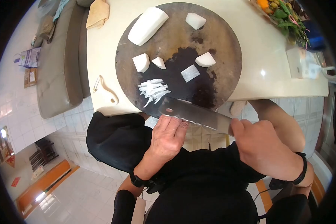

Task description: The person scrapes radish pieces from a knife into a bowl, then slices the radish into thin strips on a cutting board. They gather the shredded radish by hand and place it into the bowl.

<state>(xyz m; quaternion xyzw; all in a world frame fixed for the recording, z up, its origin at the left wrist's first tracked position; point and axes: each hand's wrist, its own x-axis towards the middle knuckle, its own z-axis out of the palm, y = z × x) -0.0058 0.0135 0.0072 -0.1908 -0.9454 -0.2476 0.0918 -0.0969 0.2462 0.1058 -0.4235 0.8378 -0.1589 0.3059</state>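
Observation:
My right hand (265, 145) is wrapped around the handle of a wide kitchen knife (198, 114). Its blade, with a hole near the tip, reaches left over the front edge of the round chopping board (227, 41). My left hand (168, 136) has its fingers bent and together against the blade near the tip; the fingertips are partly hidden. Just beyond the blade lies a heap of white radish shreds (153, 89). Further back are a large peeled white radish piece (148, 26), a thin-looking rectangular piece (190, 73) and several cut chunks, including one chunk (141, 62) at the left.
A peeler (107, 90) lies on the pale table left of the board, with a folded cloth (98, 14) behind it. At the back right stands a basket of fruit and greens (283, 16). A clear container (303, 63) and a mug (327, 71) are at the right.

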